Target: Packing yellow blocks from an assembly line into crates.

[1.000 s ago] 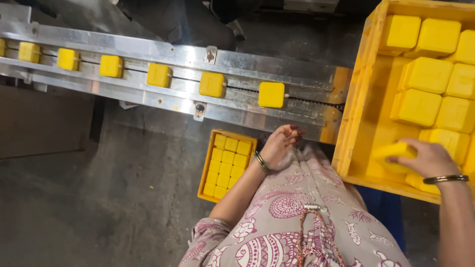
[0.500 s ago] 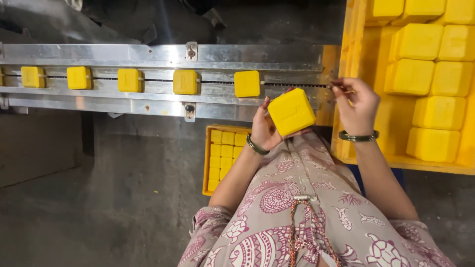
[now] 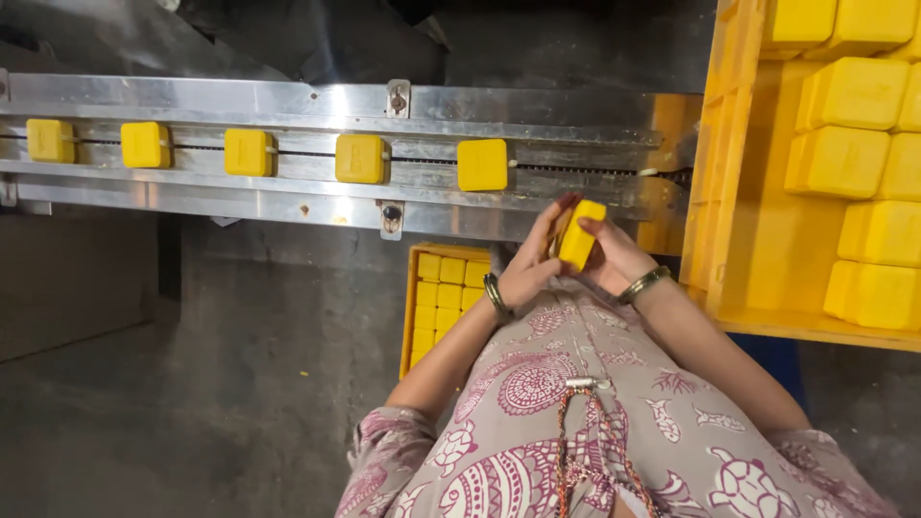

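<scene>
Both hands hold one yellow block (image 3: 578, 233) in front of my body, just below the metal conveyor rail (image 3: 317, 101). My left hand (image 3: 533, 261) cups the block from the left, and my right hand (image 3: 611, 255) grips it from the right. Several yellow blocks ride along the rail in a row; the nearest of them (image 3: 482, 165) sits just above and left of my hands. To the right, a big yellow crate (image 3: 758, 259) holds several more yellow blocks (image 3: 849, 92).
A smaller yellow crate (image 3: 411, 288) filled with small yellow blocks stands on the dark concrete floor below the rail, partly hidden by my left arm. My patterned clothing fills the bottom of the view.
My right hand brought a block from the big crate to my left hand. The block, first held flat toward the camera, is now turned edge-on between both hands. The rail's blocks sit further left.
</scene>
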